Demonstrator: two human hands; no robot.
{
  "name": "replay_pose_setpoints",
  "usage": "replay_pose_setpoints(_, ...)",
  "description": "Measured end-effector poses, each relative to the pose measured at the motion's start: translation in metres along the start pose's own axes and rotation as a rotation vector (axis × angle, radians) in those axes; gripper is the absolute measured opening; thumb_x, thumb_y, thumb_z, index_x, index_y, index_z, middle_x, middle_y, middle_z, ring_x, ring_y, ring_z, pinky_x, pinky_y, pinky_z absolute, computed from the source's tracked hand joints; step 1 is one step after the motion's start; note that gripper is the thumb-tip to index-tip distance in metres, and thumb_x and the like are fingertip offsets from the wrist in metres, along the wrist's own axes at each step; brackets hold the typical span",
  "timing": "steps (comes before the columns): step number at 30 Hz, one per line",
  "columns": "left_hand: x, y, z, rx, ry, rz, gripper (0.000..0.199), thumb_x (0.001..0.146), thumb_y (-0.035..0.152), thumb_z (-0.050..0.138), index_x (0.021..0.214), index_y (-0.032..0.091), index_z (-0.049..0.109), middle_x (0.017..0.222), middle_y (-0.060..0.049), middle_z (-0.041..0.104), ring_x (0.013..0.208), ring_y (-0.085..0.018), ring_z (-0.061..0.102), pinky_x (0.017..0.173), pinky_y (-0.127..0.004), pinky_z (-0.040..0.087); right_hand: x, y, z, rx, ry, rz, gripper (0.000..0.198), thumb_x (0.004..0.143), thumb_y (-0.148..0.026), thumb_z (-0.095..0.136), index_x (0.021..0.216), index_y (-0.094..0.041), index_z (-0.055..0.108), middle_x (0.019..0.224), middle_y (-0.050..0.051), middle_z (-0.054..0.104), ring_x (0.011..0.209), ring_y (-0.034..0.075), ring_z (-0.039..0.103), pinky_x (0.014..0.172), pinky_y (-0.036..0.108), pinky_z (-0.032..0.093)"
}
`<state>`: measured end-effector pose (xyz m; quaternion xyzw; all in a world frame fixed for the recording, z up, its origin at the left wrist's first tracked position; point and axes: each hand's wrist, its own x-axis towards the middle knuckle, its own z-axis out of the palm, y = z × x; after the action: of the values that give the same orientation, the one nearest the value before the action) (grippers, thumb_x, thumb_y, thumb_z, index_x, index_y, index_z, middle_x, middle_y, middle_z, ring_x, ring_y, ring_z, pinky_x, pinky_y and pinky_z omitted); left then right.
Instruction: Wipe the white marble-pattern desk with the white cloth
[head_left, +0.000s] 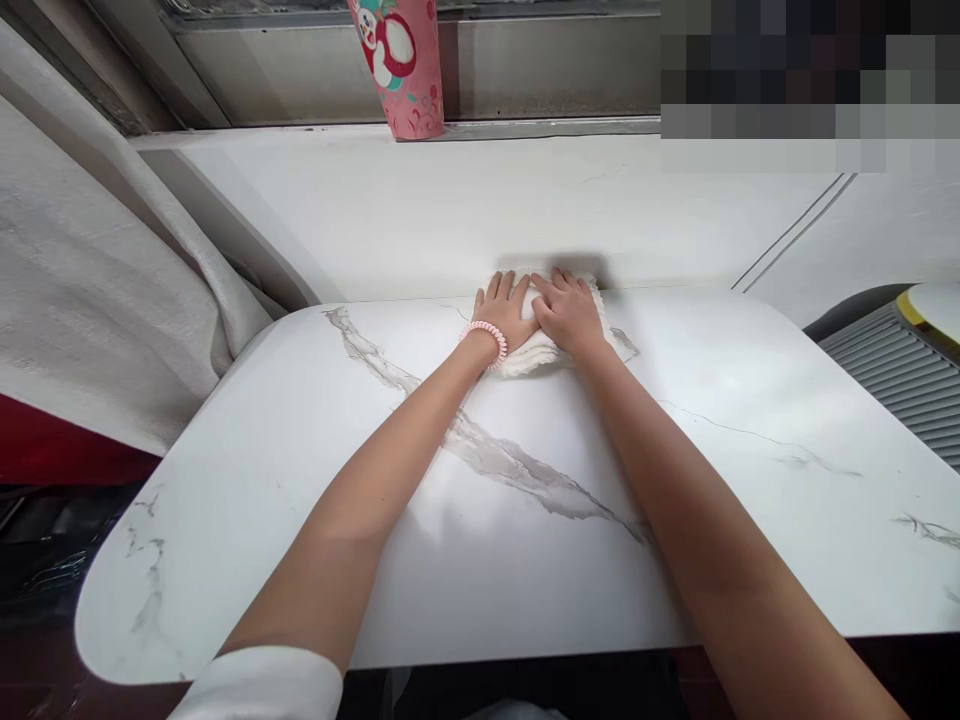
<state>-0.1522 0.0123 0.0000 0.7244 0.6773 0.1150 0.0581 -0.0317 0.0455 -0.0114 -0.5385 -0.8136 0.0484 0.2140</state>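
Observation:
A white cloth (534, 358) with wavy edges lies at the far edge of the white marble-patterned table (525, 600), close to the wall. My left hand (508, 310) rests flat on its left part, fingers spread, with a pink coiled band (487, 336) around the wrist. On the right part of the cloth lies my right hand (576, 312), palm down, its fingers stretched out and a little apart. The two hands nearly touch at the thumbs. Much of the cloth is hidden under them.
A pink patterned cup (409, 70) stands on the window ledge (525, 130) behind the table. Light grey curtain (112, 270) hangs at the left, next to the table's rounded corner. A grey ribbed object (892, 370) with a yellow edge is at the right. The upper right corner is pixelated.

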Motion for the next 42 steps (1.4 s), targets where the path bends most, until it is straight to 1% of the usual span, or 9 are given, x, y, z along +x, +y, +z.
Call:
replay_pose_setpoints(4, -0.01, -0.001, -0.001, 0.03, -0.002, 0.002, 0.069, 0.094, 0.049, 0.036, 0.152, 0.016, 0.023, 0.161, -0.01, 0.018, 0.148, -0.027, 0.011, 0.119, -0.048, 0.014, -0.011, -0.009, -0.004, -0.016, -0.039, 0.013, 0.056, 0.092, -0.028, 0.031, 0.146, -0.018, 0.041, 0.153, 0.012, 0.036, 0.143, 0.029, 0.027, 0.114, 0.052, 0.021)
replay_pose_setpoints(8, -0.036, -0.001, -0.006, 0.113, -0.008, 0.006, 0.07, 0.094, 0.048, 0.037, 0.152, 0.011, 0.024, 0.159, -0.016, 0.021, 0.147, -0.032, 0.016, 0.117, -0.049, 0.018, -0.034, -0.023, -0.01, -0.04, -0.082, -0.023, 0.056, 0.093, -0.029, 0.031, 0.148, -0.019, 0.038, 0.156, 0.012, 0.031, 0.145, 0.029, 0.024, 0.116, 0.05, 0.019)
replay_pose_setpoints(17, -0.132, 0.007, -0.019, 0.216, -0.07, 0.017, 0.068, 0.095, 0.042, 0.036, 0.152, 0.007, 0.021, 0.158, -0.024, 0.016, 0.146, -0.038, 0.013, 0.115, -0.051, 0.021, -0.122, -0.064, -0.026, -0.025, -0.094, -0.074, 0.054, 0.095, -0.027, 0.03, 0.148, -0.016, 0.037, 0.156, 0.014, 0.029, 0.146, 0.028, 0.02, 0.118, 0.048, 0.017)
replay_pose_setpoints(22, -0.192, 0.013, -0.021, 0.255, -0.093, 0.052, 0.068, 0.093, 0.036, 0.037, 0.151, 0.003, 0.024, 0.157, -0.026, 0.018, 0.144, -0.042, 0.014, 0.113, -0.056, 0.025, -0.18, -0.086, -0.041, -0.024, -0.172, -0.109, 0.058, 0.096, -0.031, 0.033, 0.151, -0.012, 0.03, 0.158, 0.017, 0.021, 0.148, 0.031, 0.012, 0.119, 0.052, 0.011)
replay_pose_setpoints(26, -0.24, 0.002, -0.016, 0.278, 0.021, 0.114, 0.067, 0.09, 0.034, 0.036, 0.148, 0.003, 0.03, 0.154, -0.027, 0.025, 0.142, -0.043, 0.021, 0.109, -0.058, 0.031, -0.213, -0.104, -0.046, 0.023, -0.193, -0.209, 0.063, 0.095, -0.035, 0.037, 0.151, -0.009, 0.027, 0.158, 0.02, 0.016, 0.148, 0.034, 0.007, 0.119, 0.056, 0.01)
replay_pose_setpoints(30, -0.273, -0.019, -0.011, 0.294, 0.186, 0.145, 0.07, 0.086, 0.031, 0.037, 0.149, 0.003, 0.027, 0.153, -0.027, 0.028, 0.143, -0.042, 0.022, 0.108, -0.056, 0.034, -0.223, -0.123, -0.044, 0.101, -0.204, -0.305, 0.064, 0.094, -0.036, 0.039, 0.15, -0.008, 0.029, 0.157, 0.02, 0.019, 0.147, 0.035, 0.007, 0.119, 0.057, 0.01)
replay_pose_setpoints(35, -0.267, -0.053, -0.014, 0.286, 0.181, 0.102, 0.069, 0.087, 0.032, 0.035, 0.149, 0.003, 0.025, 0.154, -0.025, 0.028, 0.145, -0.04, 0.018, 0.108, -0.055, 0.034, -0.199, -0.144, -0.029, 0.184, -0.209, -0.339, 0.062, 0.094, -0.035, 0.037, 0.149, -0.006, 0.032, 0.156, 0.022, 0.022, 0.147, 0.038, 0.009, 0.118, 0.059, 0.007)
replay_pose_setpoints(38, -0.239, -0.084, -0.02, 0.258, 0.095, 0.055, 0.07, 0.089, 0.039, 0.033, 0.148, 0.002, 0.028, 0.155, -0.023, 0.028, 0.145, -0.038, 0.016, 0.11, -0.056, 0.032, -0.166, -0.158, -0.011, 0.212, -0.195, -0.304, 0.059, 0.094, -0.033, 0.036, 0.148, -0.008, 0.036, 0.156, 0.02, 0.026, 0.146, 0.036, 0.013, 0.119, 0.056, 0.006)
replay_pose_setpoints(42, -0.187, -0.128, -0.036, 0.242, 0.017, 0.024, 0.064, 0.092, 0.038, 0.031, 0.151, 0.015, 0.025, 0.156, -0.013, 0.03, 0.146, -0.032, 0.018, 0.113, -0.055, 0.027, -0.113, -0.178, 0.015, 0.227, -0.15, -0.225, 0.055, 0.095, -0.032, 0.036, 0.145, -0.01, 0.041, 0.155, 0.017, 0.03, 0.146, 0.033, 0.017, 0.12, 0.05, 0.006)
